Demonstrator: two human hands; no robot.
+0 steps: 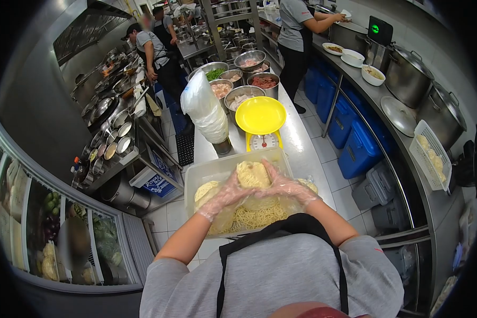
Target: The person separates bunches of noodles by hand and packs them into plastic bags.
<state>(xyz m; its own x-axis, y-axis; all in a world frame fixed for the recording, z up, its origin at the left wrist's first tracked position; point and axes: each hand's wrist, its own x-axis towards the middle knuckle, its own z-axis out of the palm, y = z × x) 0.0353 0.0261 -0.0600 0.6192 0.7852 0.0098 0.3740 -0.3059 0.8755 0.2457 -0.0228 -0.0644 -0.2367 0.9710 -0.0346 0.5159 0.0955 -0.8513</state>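
Both my hands wear clear plastic gloves and press in from either side on a rounded bundle of pale yellow noodles (253,175). My left hand (225,193) cups its left side, and my right hand (289,188) wraps its right side. Below them is a translucent plastic tub (193,177). Loose noodles (254,216) lie in the tub's near part, and another noodle bundle (206,191) rests at its left. Just beyond the tub stands a kitchen scale (265,141) with a yellow pan (261,115).
A stack of plastic bags (204,106) stands left of the scale. Behind it are metal bowls of meat (264,81) and chopped greens (214,73). A counter with pots (409,77) and a white basket (430,153) runs along the right. Co-workers (294,42) stand further back.
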